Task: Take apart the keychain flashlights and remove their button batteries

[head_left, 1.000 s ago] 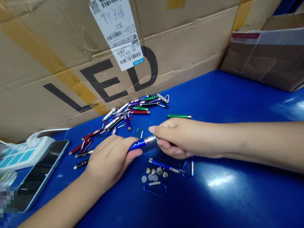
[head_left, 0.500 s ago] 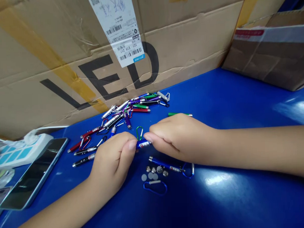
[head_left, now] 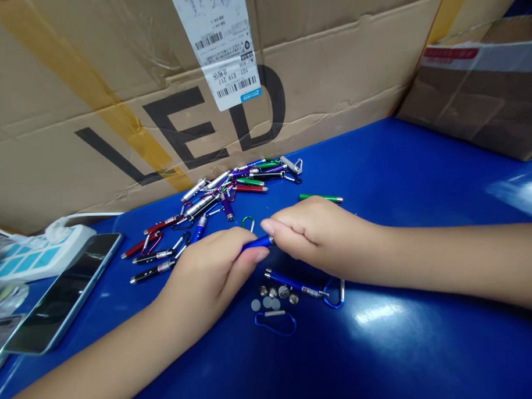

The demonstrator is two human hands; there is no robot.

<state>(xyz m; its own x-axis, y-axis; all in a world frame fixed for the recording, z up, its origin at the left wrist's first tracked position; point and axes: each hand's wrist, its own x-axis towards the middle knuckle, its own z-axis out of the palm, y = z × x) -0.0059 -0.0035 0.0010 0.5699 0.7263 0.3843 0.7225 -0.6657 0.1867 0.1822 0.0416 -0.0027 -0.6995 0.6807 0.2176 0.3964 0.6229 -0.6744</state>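
Note:
Between my two hands, just above the blue table, is a blue pen-shaped flashlight. My left hand is closed around its body, thumb along the near side. The fingers of my right hand are closed at its other end, which they mostly hide. Below my hands lies another blue pen flashlight with a blue carabiner at its end. Near it are several small button cells, several small metal caps and a loose blue carabiner. A green carabiner lies just behind my left hand.
A pile of coloured pen flashlights lies against a large cardboard box. A green pen flashlight is behind my right hand. On the left are a phone and a power strip. Another box stands at right.
My left hand has rolled, and its thumb has shifted along the flashlight, whose printed label no longer shows. The flashlight tilts more up to the right. The whole view has shifted slightly.

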